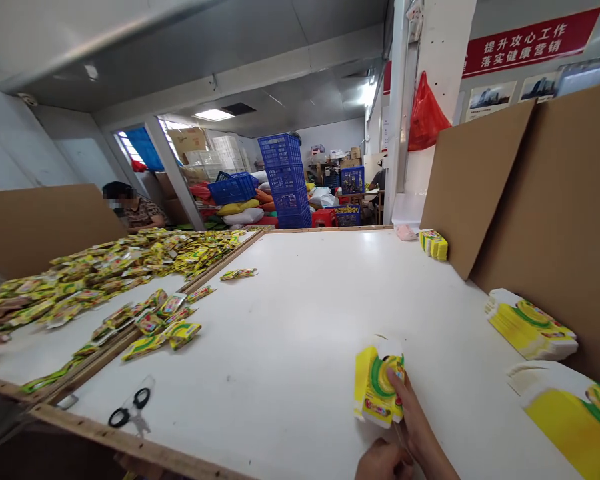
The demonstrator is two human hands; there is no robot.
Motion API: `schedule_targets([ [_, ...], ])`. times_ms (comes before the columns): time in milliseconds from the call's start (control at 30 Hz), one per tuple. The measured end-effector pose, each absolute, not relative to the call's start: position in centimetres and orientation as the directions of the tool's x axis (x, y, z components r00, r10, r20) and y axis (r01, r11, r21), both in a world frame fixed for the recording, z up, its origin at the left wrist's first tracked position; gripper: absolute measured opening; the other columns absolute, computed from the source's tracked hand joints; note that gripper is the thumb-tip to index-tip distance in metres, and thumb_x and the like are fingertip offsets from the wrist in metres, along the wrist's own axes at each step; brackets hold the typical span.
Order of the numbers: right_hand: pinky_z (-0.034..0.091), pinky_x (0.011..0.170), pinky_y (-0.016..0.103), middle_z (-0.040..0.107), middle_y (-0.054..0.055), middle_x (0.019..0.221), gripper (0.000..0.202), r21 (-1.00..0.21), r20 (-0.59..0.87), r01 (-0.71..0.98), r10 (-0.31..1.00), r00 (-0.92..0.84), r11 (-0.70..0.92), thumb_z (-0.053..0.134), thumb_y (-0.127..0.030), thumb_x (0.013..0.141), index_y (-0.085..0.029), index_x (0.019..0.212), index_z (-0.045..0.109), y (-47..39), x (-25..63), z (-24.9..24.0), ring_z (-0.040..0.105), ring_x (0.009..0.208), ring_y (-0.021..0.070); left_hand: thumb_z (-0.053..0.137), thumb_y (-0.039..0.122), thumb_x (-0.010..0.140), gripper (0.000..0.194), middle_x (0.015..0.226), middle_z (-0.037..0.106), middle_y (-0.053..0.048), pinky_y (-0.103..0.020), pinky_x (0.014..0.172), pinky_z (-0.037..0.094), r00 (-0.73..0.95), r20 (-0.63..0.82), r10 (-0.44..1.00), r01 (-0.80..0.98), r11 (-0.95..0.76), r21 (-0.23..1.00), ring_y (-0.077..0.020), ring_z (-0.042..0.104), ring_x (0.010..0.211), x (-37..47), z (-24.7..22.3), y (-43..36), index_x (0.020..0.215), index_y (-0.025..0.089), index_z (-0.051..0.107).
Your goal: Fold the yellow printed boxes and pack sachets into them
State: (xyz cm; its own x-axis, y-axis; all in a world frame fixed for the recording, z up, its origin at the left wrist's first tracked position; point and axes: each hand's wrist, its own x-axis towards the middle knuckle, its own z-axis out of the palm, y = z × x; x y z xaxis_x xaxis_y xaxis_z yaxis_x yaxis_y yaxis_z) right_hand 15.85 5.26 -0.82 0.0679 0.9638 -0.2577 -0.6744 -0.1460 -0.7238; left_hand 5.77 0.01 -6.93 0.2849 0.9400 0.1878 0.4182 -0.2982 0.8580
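Observation:
My right hand (414, 407) grips a yellow and green printed carton (373, 383), its thumb lying over the front face. White flaps stick out at the carton's top; whether it is one carton or several together I cannot tell. Just below, my left hand (384, 460) is curled closed at the bottom edge of the view, and what its fingers hold is hidden. A thin pale strand runs between the two hands. On the right lie stacks of flat yellow cartons, a nearer stack (565, 420) and another stack (527, 327) behind it.
Black-handled scissors (130, 407) lie front left on the white table (280, 373). Small yellow packets (180, 330) lie along a wooden strip (100, 357), with a large packet heap (130, 263) beyond. A co-worker (135, 207) sits behind it. Cardboard sheets (545, 220) stand right.

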Motion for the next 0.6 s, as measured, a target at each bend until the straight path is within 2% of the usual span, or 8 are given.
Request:
schedule_targets([
  [100,0.057,0.066,0.034,0.073,0.000,0.086,0.061,-0.752,-0.302,-0.614,0.953,-0.003,-0.240,0.079,-0.050,0.066,-0.022,0.114,0.055,5.0,15.6,-0.2,0.072,0.076,0.0239,0.054,0.033,0.084,0.020,0.075,0.068,-0.010,-0.033,0.065,0.044,0.252,0.178,0.951,0.438,-0.276,0.855,-0.0238,0.059,0.068,5.9,-7.7,-1.4,0.079,0.024,0.071],
  [200,0.055,0.066,0.034,0.072,0.000,0.084,0.071,-0.811,-0.335,-0.506,0.942,-0.009,-0.293,0.079,-0.052,0.066,-0.024,0.124,0.048,4.7,15.5,0.1,0.072,0.077,0.0252,0.048,0.035,0.088,0.026,0.073,0.068,-0.011,-0.034,0.069,0.045,0.248,0.239,0.939,0.501,-0.335,0.798,-0.0247,0.061,0.072,5.5,-8.2,-2.6,0.079,0.022,0.070],
  [300,0.054,0.066,0.034,0.072,0.002,0.086,0.076,-0.877,-0.357,-0.353,0.934,0.024,-0.326,0.071,-0.059,0.069,-0.024,0.130,0.043,4.3,15.5,0.0,0.072,0.077,0.0259,0.044,0.038,0.091,0.030,0.072,0.068,-0.010,-0.032,0.067,0.046,0.276,0.279,0.920,0.551,-0.389,0.738,-0.0244,0.062,0.072,5.4,-8.4,-3.8,0.078,0.022,0.067],
  [367,0.053,0.068,0.033,0.072,0.004,0.088,0.076,-0.920,-0.324,-0.257,0.943,0.070,-0.297,0.066,-0.062,0.072,-0.022,0.132,0.042,4.0,15.7,-0.2,0.071,0.079,0.0253,0.041,0.041,0.092,0.033,0.071,0.067,-0.009,-0.031,0.065,0.045,0.231,0.252,0.940,0.555,-0.340,0.759,-0.0234,0.061,0.069,5.8,-8.0,-4.5,0.078,0.022,0.065],
  [500,0.052,0.069,0.034,0.072,0.005,0.089,0.062,-0.962,-0.258,-0.122,0.956,0.138,-0.242,0.066,-0.060,0.072,-0.022,0.120,0.056,3.7,16.4,-0.8,0.069,0.080,0.0255,0.040,0.044,0.092,0.033,0.071,0.063,-0.007,-0.031,0.065,0.045,0.175,0.108,0.979,0.475,-0.180,0.861,-0.0216,0.059,0.066,6.7,-5.7,-5.3,0.090,0.019,0.061],
  [600,0.051,0.070,0.035,0.072,0.007,0.092,0.051,-0.982,-0.186,-0.009,0.962,0.199,-0.188,0.067,-0.059,0.070,-0.023,0.106,0.065,3.8,17.2,-1.2,0.067,0.083,0.0266,0.044,0.039,0.091,0.030,0.083,0.064,-0.010,-0.034,0.073,0.047,0.161,0.081,0.984,0.409,-0.142,0.902,-0.0229,0.060,0.076,7.0,-3.6,-5.6,0.103,0.015,0.059],
])
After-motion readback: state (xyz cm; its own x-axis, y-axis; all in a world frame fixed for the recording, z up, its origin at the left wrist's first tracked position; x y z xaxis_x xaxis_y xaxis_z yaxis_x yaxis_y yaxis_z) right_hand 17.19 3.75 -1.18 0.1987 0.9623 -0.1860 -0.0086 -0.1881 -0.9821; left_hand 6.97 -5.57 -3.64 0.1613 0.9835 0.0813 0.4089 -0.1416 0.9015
